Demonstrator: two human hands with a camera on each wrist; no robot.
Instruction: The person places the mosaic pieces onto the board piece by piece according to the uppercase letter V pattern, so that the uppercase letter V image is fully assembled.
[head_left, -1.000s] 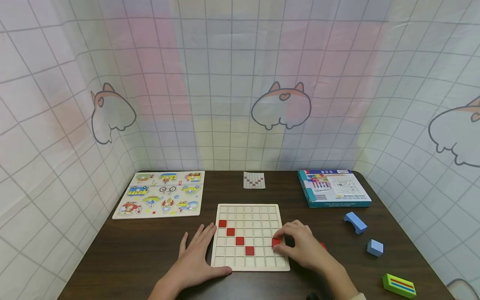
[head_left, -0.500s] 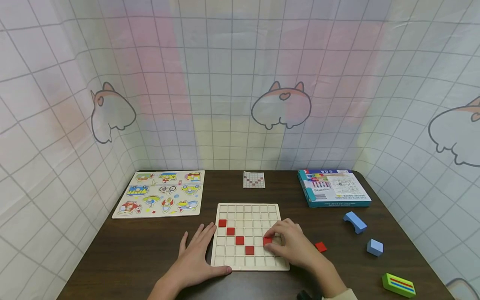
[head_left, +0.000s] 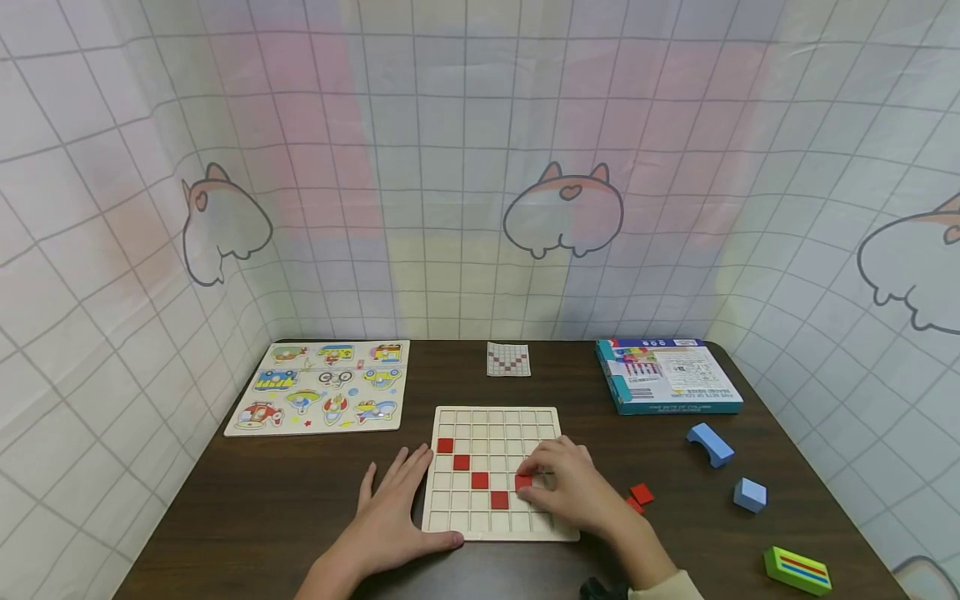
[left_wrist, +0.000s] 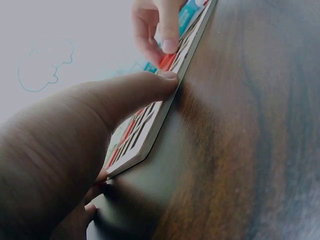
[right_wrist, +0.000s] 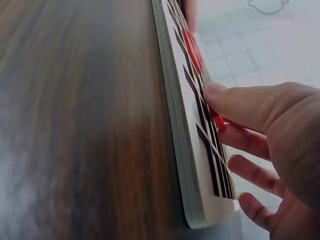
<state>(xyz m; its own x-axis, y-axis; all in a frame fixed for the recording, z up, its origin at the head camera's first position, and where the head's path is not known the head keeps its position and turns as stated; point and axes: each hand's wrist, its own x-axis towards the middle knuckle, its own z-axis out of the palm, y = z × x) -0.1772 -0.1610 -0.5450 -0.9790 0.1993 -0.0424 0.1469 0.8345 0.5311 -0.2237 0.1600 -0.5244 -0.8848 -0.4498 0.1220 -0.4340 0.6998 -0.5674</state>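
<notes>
A pale wooden grid board [head_left: 491,533] lies on the table, with several red square tiles [head_left: 480,481] set in a stepped diagonal from its left side. My right hand [head_left: 562,482] pinches another red tile [head_left: 522,482] between thumb and fingers, over the right half of the board. That held tile [right_wrist: 218,121] shows from below the thumb in the right wrist view, close over the grid slots. My left hand [head_left: 397,512] lies spread at the board's left side, its thumb resting on the front left rim and its fingertips at the left edge.
Two loose red tiles [head_left: 641,493] lie right of the board, partly behind my right wrist. Farther right are a blue arch block [head_left: 710,445], a blue cube [head_left: 750,495] and a green striped block [head_left: 798,572]. Behind stand a picture puzzle [head_left: 318,390], a pattern card [head_left: 508,360] and a box [head_left: 675,379].
My right hand has moved left across the board with the pinched red tile, uncovering the loose tiles on the table. My left hand has stayed in place.
</notes>
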